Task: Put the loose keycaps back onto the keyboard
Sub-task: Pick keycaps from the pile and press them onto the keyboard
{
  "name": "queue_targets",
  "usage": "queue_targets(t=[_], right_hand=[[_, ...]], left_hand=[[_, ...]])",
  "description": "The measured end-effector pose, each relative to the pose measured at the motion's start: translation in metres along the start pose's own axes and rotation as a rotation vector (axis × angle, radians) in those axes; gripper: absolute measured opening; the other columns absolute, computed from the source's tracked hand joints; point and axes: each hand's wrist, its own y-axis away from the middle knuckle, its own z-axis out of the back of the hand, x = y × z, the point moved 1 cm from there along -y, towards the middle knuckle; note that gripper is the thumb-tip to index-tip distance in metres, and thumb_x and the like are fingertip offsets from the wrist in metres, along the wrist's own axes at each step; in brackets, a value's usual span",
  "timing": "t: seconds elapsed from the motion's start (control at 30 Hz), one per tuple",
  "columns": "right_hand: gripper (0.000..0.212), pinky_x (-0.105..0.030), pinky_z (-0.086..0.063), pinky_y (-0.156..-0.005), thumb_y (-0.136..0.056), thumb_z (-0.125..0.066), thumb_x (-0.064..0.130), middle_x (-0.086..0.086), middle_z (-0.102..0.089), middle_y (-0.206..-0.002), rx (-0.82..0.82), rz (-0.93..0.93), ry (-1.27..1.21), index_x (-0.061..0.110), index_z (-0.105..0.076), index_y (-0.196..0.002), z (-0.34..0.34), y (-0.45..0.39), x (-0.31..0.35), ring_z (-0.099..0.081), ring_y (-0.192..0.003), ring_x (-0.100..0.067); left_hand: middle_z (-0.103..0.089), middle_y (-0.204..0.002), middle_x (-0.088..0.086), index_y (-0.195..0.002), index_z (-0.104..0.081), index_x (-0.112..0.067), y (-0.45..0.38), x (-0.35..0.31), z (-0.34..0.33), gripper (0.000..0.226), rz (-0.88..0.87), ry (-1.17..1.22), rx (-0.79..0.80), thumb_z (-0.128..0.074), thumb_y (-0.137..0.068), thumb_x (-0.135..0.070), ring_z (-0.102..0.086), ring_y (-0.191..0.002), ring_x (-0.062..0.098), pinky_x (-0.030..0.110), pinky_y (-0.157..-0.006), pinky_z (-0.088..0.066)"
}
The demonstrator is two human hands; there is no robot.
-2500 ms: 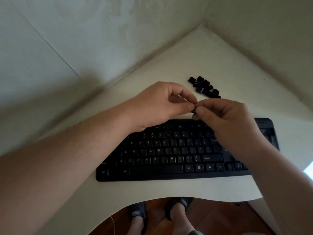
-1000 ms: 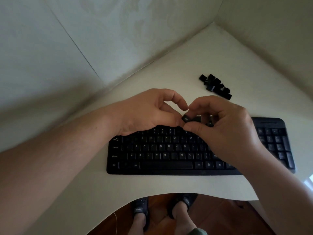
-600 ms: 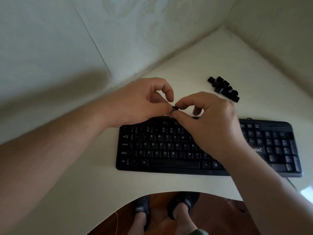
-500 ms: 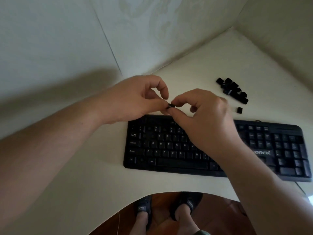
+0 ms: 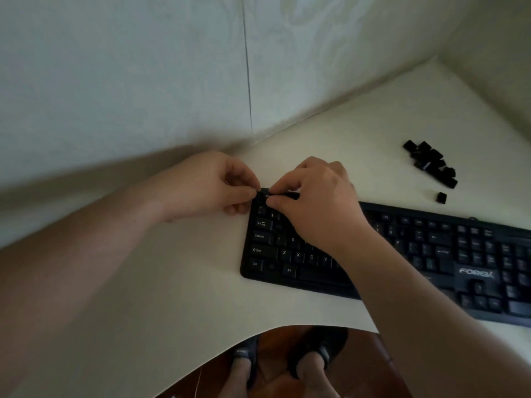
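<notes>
Matte black plastic keyboard (image 5: 402, 254) on smooth off-white surface (image 5: 172, 282); small blocky loose keycaps (image 5: 431, 163) heaped behind it, one apart. Both hands have dropped from mid-air to keyboard's top-left corner. Left hand (image 5: 207, 186) and right hand (image 5: 319, 202) fingers pinch one keycap (image 5: 265, 193) there, touching the top row.
</notes>
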Motion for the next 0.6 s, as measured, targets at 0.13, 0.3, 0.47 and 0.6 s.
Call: queue_targets(t=[0.13, 0.3, 0.47, 0.6], right_hand=[[0.010, -0.046, -0.048, -0.094, -0.084, -0.076, 0.049, 0.017, -0.059, -0.096, 0.057, -0.051, 0.005, 0.041, -0.076, -0.089, -0.003, -0.010, 0.005, -0.047, -0.110, -0.019], [0.010, -0.046, -0.051, -0.092, -0.083, -0.077, 0.046, 0.016, -0.063, -0.087, 0.099, -0.062, 0.016, 0.037, -0.073, -0.083, -0.005, -0.014, 0.006, -0.054, -0.105, -0.019], [0.008, -0.044, -0.053, -0.089, -0.086, -0.074, 0.043, 0.015, -0.065, -0.084, 0.116, 0.007, 0.077, 0.036, -0.072, -0.083, -0.002, -0.012, 0.009, -0.059, -0.096, -0.016], [0.011, -0.040, -0.056, -0.083, -0.092, -0.068, 0.045, 0.011, -0.064, -0.094, 0.088, 0.118, 0.175, 0.037, -0.075, -0.096, -0.002, -0.009, 0.009, -0.059, -0.098, -0.018]], left_hand=[[-0.079, -0.084, 0.005, -0.097, -0.077, -0.020, -0.003, -0.002, -0.001, 0.007, 0.006, 0.050, -0.021, -0.072, -0.097, -0.024, -0.076, -0.080, 0.022, 0.031, -0.078, -0.063], [-0.078, -0.080, 0.006, -0.092, -0.077, -0.017, -0.006, -0.005, -0.002, 0.007, 0.019, 0.039, -0.036, -0.078, -0.093, -0.023, -0.072, -0.069, 0.012, 0.024, -0.070, -0.062], [-0.078, -0.083, 0.011, -0.091, -0.080, -0.016, -0.010, -0.006, -0.002, 0.001, 0.044, 0.090, -0.026, -0.080, -0.091, -0.017, -0.070, -0.069, 0.012, 0.026, -0.072, -0.062], [-0.078, -0.082, 0.010, -0.089, -0.082, -0.020, -0.011, -0.004, -0.003, 0.002, 0.056, 0.068, -0.022, -0.080, -0.090, -0.022, -0.069, -0.069, 0.012, 0.029, -0.075, -0.061]])
